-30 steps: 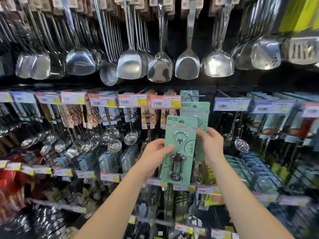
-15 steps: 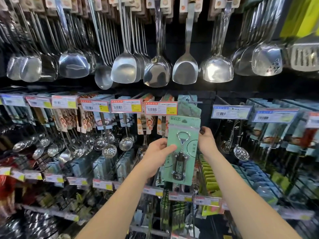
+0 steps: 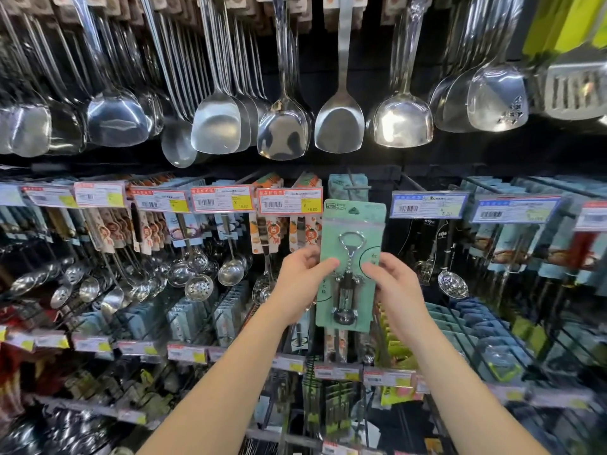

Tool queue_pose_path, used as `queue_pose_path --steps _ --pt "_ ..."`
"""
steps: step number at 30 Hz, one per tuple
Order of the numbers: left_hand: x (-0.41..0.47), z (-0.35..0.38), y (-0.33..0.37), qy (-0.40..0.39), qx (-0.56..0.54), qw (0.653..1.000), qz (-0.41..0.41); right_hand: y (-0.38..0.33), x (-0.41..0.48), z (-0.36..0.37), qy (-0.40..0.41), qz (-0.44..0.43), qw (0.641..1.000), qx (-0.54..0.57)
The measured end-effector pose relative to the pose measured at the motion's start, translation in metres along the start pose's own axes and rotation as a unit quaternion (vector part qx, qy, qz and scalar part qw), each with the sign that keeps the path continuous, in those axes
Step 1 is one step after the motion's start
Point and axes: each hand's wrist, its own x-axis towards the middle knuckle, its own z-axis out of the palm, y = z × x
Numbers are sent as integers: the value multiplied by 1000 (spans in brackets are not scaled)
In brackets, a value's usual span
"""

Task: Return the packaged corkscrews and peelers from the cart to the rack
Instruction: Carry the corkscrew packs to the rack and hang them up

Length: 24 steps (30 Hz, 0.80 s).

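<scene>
Corkscrew card [image 3: 353, 221] stands upright, side edges pinched by left hand [image 3: 302, 284] and right hand [image 3: 399, 290], under rack hook [image 3: 358, 187].

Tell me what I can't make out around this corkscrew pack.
Head view: the hanging cards behind the corkscrew pack, mostly covered by it.
Head view: fingers of the left hand and right hand behind the pack.
Head view: price tag print, too small and blurred.
The cart: outside the frame.
</scene>
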Motion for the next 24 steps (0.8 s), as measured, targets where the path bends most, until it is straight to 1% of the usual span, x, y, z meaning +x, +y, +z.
queue_pose_path --steps 2,5,9,12,14,16,17,19,21,24 --pt "3 2 0 2 -5 1000 0 -3 3 -1 6 -19 999 -46" --pt "8 4 -2 9 -8 1000 -1 -2 13 -2 13 -30 996 -79" --pt "15 9 -3 34 13 999 9 6 25 -1 23 -5 997 -69" --pt "25 15 -5 78 59 995 25 10 41 1 32 6 996 -82" --pt "30 20 -7 128 96 987 31 16 61 2 56 5 993 -101" --pt "30 25 -10 164 116 979 36 22 83 2 79 19 985 -153" --pt "27 27 -11 165 124 978 40 22 90 4 75 23 978 -195" --pt "22 33 -16 133 151 979 44 30 102 3 65 43 967 -241" --pt "19 39 -23 81 187 978 49 41 101 -3 62 86 958 -266" --pt "13 51 -35 -8 247 967 61 54 79 -17 72 143 931 -327"
